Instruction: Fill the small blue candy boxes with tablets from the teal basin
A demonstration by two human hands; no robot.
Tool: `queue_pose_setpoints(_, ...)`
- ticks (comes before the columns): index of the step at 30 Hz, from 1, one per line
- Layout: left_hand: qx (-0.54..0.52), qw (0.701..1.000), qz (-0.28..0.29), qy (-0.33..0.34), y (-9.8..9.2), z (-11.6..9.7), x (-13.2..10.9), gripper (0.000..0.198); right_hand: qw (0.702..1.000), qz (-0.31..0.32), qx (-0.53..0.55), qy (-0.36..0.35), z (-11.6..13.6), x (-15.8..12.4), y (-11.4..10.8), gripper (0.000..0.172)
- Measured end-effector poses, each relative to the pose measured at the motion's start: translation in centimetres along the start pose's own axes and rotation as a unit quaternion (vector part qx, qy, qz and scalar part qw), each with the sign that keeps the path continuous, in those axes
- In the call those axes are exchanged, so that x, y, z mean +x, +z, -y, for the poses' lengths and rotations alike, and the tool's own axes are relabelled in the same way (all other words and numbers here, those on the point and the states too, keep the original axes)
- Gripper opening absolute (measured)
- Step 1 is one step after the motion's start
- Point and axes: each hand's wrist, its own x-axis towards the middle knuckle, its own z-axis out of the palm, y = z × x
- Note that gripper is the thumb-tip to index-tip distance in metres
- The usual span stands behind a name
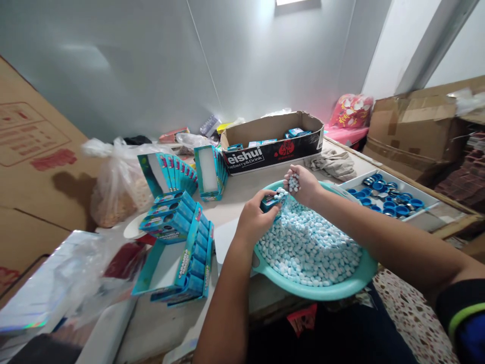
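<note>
Tabletop [242, 189]: one basin [341, 292], left hand [255, 215], right hand [301, 184].

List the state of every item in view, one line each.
Blue tin: pale blue candies heaped at its top
Left hand: closed around the tin
Right hand: raised, closed on candies
Teal basin: heaped with candies
Cardboard box: open, a few blue packs inside
White tray: holding loose blue caps
</note>
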Motion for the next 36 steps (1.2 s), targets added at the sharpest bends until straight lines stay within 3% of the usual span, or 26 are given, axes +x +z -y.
queue_pose_setpoints(7,0.005,1.0,-0.015,-0.015,0.1,0.2,0.0,0.031,0.996,-0.059,0.013,0.069,0.2,-1.3,0.9,0.027)
queue_pose_setpoints(20,-0.01,0.996,-0.077,-0.052,0.3,0.4,0.0,0.025,0.988,0.026,-0.118,0.099,-0.5,-1.5,0.9,0.031)
queue_pose_setpoints(28,0.006,0.995,-0.086,-0.051,0.2,0.4,0.1,0.024,0.927,0.056,-0.36,0.091,-0.8,-1.5,0.9,0.046)
queue_pose_setpoints(32,0.015,0.995,-0.08,-0.049,0.2,0.4,0.0,0.025,0.921,0.075,-0.371,0.089,-0.6,-1.4,0.9,0.05)
queue_pose_setpoints(36,0.014,0.996,-0.071,-0.045,0.2,0.5,0.1,0.025,0.926,0.089,-0.363,0.043,-0.6,-1.4,0.8,0.044)
